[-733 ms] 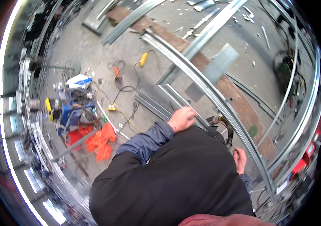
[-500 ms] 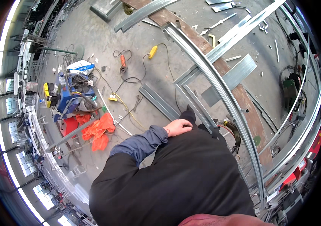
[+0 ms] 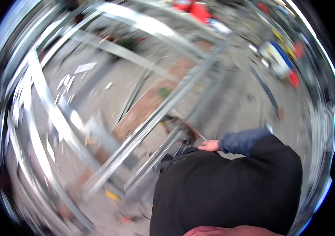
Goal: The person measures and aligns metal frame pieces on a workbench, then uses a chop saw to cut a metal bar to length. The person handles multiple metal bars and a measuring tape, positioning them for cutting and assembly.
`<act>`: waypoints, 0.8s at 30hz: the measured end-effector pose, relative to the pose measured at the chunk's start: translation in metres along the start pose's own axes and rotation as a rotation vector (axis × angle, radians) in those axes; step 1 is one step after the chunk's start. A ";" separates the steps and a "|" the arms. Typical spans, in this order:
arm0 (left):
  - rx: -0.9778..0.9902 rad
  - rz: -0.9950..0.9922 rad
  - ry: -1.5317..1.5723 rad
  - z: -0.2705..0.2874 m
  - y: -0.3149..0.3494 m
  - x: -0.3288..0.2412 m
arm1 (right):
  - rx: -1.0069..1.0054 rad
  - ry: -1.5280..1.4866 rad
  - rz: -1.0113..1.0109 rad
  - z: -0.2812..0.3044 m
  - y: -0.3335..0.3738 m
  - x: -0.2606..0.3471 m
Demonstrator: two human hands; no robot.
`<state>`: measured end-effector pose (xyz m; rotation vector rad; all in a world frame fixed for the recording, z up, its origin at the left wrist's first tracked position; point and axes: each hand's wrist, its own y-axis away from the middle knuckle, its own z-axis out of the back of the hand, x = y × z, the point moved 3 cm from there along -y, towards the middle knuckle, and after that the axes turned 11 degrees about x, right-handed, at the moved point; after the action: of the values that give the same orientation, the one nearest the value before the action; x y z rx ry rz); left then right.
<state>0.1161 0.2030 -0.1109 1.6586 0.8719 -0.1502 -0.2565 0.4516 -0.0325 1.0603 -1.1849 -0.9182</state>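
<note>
My right hand point(image 3: 209, 146) is at the front of my dark clothing, coming in from the right with a blue-grey cuff point(image 3: 241, 141) below a black sleeve. Its fingers look bent but are smeared, and I cannot tell whether they grip anything. A thin reddish-brown rod or hose point(image 3: 194, 129) runs up to the hand from beyond; whether it is held is unclear. Nearest to the hand otherwise is a short metal channel point(image 3: 151, 159). Just past that, a long galvanized profile point(image 3: 155, 114) slants across the view. My left hand does not show.
More long metal profiles point(image 3: 53, 114) curve along the left, and another point(image 3: 148, 23) crosses at the top. A rusty brown beam point(image 3: 144, 106) lies beneath. White offcuts point(image 3: 85, 67) are scattered on the floor. A blue-and-white machine point(image 3: 275, 59) stands at the far right.
The view has swung round sharply and is now blurred. My left hand, earlier resting on my dark clothing, has left the view. My right hand has come into sight.
</note>
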 end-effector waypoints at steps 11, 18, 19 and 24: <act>0.598 0.120 -0.729 -0.222 -0.168 -0.118 | 0.098 -0.873 0.363 -0.189 -0.008 -0.232; 0.708 0.137 -0.899 -0.409 -0.200 -0.094 | 0.094 -1.557 0.409 -0.268 0.035 -0.354; 0.702 0.139 -0.904 -0.427 -0.201 -0.089 | 0.119 -1.618 0.404 -0.279 0.041 -0.373; 0.501 0.123 -0.991 -0.454 -0.213 -0.107 | -0.124 -1.741 0.340 -0.316 0.065 -0.419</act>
<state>-0.2488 0.5629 -0.0881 1.7718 -0.0398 -1.0694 -0.0099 0.9157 -0.0954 -0.3649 -2.4918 -1.6080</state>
